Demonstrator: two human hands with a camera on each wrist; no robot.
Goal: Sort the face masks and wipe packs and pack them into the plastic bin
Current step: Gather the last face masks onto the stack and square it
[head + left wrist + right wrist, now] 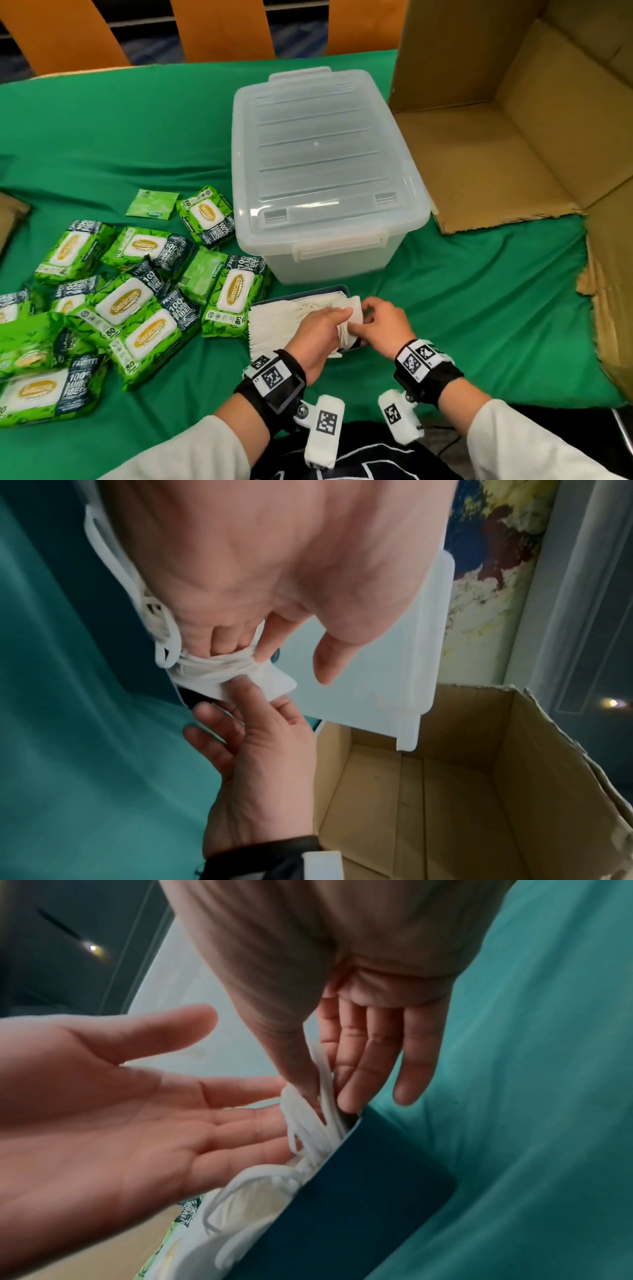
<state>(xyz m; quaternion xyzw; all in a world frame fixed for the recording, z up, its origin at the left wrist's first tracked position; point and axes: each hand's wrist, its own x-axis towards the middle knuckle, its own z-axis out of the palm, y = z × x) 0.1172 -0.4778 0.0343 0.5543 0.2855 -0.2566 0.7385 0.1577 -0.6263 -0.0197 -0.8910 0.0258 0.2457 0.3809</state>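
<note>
A stack of white face masks (274, 322) lies in a shallow dark blue box (298, 294) on the green cloth, just in front of the plastic bin (325, 164), whose lid is on. My left hand (318, 329) rests flat on the stack's right end, fingers stretched out and palm open in the right wrist view (154, 1110). My right hand (370, 318) pinches the masks' white ear loops (318, 1096) between thumb and forefinger at the blue box's edge (359, 1191). Several green wipe packs (137, 298) lie scattered to the left.
A large open cardboard box (513, 137) lies on its side at the right, reaching the bin's far corner. A torn cardboard flap (609, 308) runs down the right edge. Orange chair backs (219, 27) stand behind the table. Bare green cloth (462, 308) lies right of the hands.
</note>
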